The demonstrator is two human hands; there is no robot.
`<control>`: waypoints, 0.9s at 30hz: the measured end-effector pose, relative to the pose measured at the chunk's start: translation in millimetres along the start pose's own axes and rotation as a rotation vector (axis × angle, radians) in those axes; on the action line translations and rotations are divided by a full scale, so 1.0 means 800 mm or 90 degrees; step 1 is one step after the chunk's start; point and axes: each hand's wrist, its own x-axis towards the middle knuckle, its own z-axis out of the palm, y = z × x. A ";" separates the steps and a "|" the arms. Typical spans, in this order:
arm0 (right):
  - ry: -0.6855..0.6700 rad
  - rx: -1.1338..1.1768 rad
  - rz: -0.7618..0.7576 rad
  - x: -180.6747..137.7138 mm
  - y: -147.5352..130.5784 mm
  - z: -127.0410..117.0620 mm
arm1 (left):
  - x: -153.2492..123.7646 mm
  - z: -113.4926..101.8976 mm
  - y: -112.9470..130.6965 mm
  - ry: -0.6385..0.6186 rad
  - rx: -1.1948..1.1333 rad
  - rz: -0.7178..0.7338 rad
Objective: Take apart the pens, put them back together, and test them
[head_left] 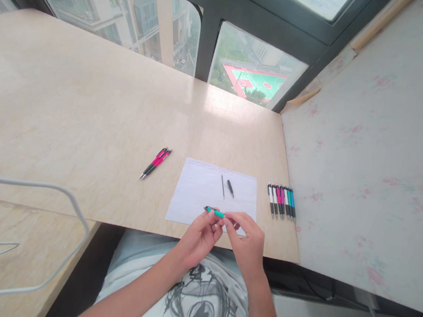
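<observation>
With my left grip (200, 232) I've got the green pen barrel (215, 212) held, thumb on top, just over the near part of the paper (196, 192). My right grip (247, 237) is pinched in at the barrel's 3 o'clock end; I can't tell whether I have the barrel itself there or some tiny part.

Taking the barrel as the clock's centre, the thin dark refill (222, 187) lies at 12 and the black pen piece (230, 188) at 1, apart on the paper. Two pink pens (154, 162) sit at 10 on the bench (106, 117), and a row of pens (281, 198) between 2 and 3.

I'm near the bench's 6 o'clock edge, so if my thumb eased off, the barrel could slip into my lap; anything small in my fingertips might vanish the same way. The refill and black piece look round enough to roll if my wrist dragged the paper.
</observation>
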 end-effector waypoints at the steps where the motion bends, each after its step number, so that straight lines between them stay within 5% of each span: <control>1: 0.000 0.004 0.003 0.000 -0.001 0.000 | 0.000 0.000 0.000 -0.002 -0.003 -0.004; 21: -0.042 0.034 0.054 0.001 0.007 -0.004 | -0.001 -0.001 0.004 -0.022 0.008 -0.004; 27: -0.051 -0.258 0.107 0.033 0.057 0.016 | 0.002 0.000 0.007 0.023 0.020 0.017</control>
